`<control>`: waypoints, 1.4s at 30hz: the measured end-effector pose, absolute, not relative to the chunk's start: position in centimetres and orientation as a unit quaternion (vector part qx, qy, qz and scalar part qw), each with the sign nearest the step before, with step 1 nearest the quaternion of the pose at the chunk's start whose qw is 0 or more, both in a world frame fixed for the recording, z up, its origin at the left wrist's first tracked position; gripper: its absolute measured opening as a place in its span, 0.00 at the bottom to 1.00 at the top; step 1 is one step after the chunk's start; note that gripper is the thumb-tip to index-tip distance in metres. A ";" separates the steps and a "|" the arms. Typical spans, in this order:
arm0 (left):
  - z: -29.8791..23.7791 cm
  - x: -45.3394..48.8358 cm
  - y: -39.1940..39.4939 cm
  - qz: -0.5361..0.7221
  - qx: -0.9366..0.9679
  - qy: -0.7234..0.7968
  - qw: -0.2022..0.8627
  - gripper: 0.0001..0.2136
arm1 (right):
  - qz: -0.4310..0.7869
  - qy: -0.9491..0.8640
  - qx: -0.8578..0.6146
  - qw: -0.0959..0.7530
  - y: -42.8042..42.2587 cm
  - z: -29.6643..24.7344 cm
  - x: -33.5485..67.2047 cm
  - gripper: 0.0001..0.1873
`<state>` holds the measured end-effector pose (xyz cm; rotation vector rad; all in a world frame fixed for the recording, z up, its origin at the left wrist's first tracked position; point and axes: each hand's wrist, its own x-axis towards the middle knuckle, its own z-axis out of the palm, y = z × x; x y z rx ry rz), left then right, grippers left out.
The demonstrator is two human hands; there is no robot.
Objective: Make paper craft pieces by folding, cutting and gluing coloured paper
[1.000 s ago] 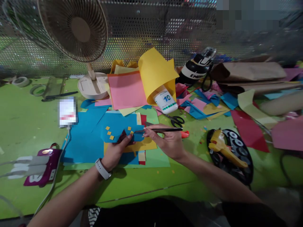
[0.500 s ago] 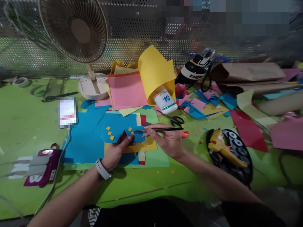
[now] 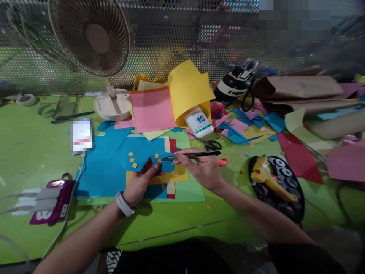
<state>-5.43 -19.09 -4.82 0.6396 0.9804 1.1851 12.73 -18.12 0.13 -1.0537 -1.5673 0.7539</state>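
Note:
My left hand [image 3: 139, 185] grips the lower edge of a blue piece of paper [image 3: 142, 155], its thumb pressed on top. Small yellow paper squares [image 3: 132, 160] lie on the left part of that piece, and another yellow square [image 3: 156, 156] sits near the thumb. Between the fingers of my right hand [image 3: 205, 171] is a slim dark pair of tweezers [image 3: 205, 154], pointing left. Their metal tip is over the blue piece, just right of my left thumb; whether it pinches a square is too small to tell. Under both hands lie yellow, blue and green sheets.
Black scissors [image 3: 212, 145] lie behind my right hand. A white bottle [image 3: 201, 123] leans inside curled yellow paper [image 3: 188, 87]. At right sits a black tray [image 3: 273, 201] with a yellow tape dispenser [image 3: 270, 180]. A fan [image 3: 98, 38], phone [image 3: 81, 135] and purple power strip [image 3: 51, 207] stand left.
Both hands stay almost still, with the tweezers' tip at the same spot beside the left thumb. The view has shifted very slightly.

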 end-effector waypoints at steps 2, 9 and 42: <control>-4.9 -5.5 -19.1 0.528 0.287 0.437 0.669 0.14 | 0.323 -0.649 -0.443 0.528 -18.1 0.0 12.9 0.05; -5.0 -5.9 -19.2 0.512 0.322 0.432 0.669 0.12 | 0.335 -0.617 -0.416 0.579 -18.1 0.1 13.6 0.02; -4.2 -5.5 -18.3 0.552 0.261 0.451 0.651 0.19 | -0.109 -0.857 -0.452 0.222 -25.9 -7.0 28.4 0.21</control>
